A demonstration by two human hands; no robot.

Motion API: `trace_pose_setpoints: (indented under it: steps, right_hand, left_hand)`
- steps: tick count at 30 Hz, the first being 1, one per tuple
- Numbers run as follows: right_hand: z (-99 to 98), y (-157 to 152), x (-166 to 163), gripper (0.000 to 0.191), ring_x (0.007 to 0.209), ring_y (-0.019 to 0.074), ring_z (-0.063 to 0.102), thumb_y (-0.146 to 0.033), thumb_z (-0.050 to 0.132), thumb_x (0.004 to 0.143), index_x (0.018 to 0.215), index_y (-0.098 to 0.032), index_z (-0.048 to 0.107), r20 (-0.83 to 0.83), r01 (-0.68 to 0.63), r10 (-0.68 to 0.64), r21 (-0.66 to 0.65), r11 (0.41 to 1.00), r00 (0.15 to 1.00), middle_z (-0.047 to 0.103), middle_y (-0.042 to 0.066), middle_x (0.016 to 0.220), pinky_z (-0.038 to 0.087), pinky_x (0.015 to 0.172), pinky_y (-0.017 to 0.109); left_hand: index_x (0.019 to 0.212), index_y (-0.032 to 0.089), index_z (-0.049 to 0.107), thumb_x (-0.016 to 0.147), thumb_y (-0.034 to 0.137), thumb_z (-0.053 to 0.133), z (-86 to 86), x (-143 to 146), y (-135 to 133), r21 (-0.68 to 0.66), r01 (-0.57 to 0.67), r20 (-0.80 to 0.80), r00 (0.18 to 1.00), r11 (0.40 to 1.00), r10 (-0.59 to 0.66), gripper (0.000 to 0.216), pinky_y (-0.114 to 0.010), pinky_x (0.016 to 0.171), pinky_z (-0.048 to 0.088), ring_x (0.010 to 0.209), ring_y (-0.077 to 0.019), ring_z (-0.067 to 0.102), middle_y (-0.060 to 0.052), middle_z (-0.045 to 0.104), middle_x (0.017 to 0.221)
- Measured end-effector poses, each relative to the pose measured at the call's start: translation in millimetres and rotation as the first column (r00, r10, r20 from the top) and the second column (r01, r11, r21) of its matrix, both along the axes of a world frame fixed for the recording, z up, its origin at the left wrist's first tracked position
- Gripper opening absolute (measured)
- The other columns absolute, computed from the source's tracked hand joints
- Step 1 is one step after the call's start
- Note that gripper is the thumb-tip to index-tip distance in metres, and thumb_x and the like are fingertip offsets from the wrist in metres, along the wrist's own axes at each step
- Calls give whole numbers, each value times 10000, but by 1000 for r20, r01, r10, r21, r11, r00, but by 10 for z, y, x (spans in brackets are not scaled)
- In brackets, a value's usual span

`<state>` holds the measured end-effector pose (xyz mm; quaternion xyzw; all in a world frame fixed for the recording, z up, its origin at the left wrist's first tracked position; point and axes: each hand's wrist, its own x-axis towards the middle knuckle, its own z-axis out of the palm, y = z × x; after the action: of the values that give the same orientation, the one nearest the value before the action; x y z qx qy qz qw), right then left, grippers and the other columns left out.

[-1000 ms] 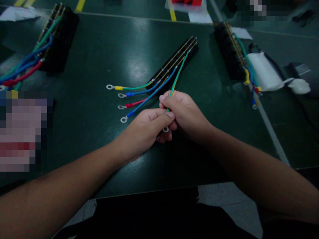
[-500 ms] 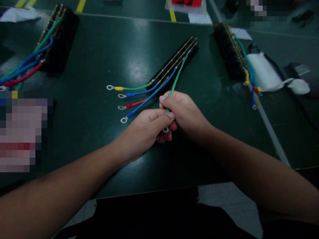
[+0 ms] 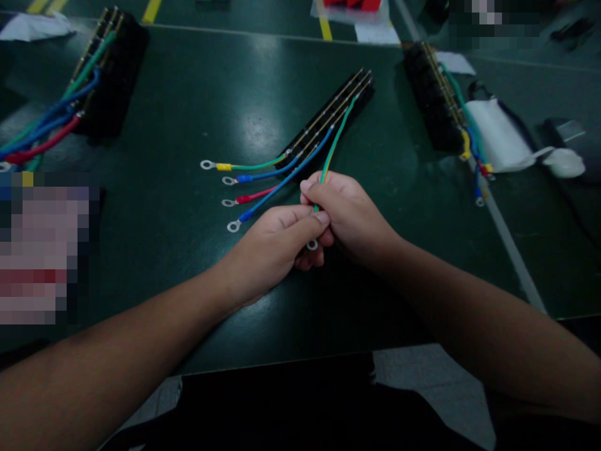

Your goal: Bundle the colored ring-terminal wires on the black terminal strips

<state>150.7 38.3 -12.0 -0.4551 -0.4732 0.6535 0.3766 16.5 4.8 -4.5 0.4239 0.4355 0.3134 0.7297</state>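
Both hands pinch one green-and-yellow wire (image 3: 333,149) near its free end. My left hand (image 3: 286,235) grips the end of it, and a ring terminal (image 3: 312,245) shows below the thumb. Right beside it, my right hand (image 3: 350,210) is closed on the same wire a little higher up. The wire runs up to the far end of a black block with brass strips (image 3: 323,119), which lies slantwise on the table. From this block, a yellow-sleeved green wire (image 3: 253,167), blue wires (image 3: 277,197) and a red wire (image 3: 258,195) fan left, ending in ring terminals.
A similar wired black block (image 3: 113,75) lies at upper left, another (image 3: 432,100) at right. Near the right one are a white packet (image 3: 500,138) and a dark cable (image 3: 558,181). Red parts in a plastic bag (image 3: 352,7) lie at the back. The green table (image 3: 211,94) ends before my lap.
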Motion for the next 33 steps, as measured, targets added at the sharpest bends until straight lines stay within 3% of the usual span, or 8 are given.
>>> trace_pose_setpoints:
  steps: [33]
  right_hand:
    - [-21,9,0,233,404,103,472,-290,627,927,746,-222,496,-10,-16,16,-13,1000,1000,476,-52,477,355,379,192]
  left_hand:
    - [741,161,643,943,303,586,-5,-1,-1,-2,0,16,1000,1000,0,254,-182,500,379,513,-73,497,13,597,589]
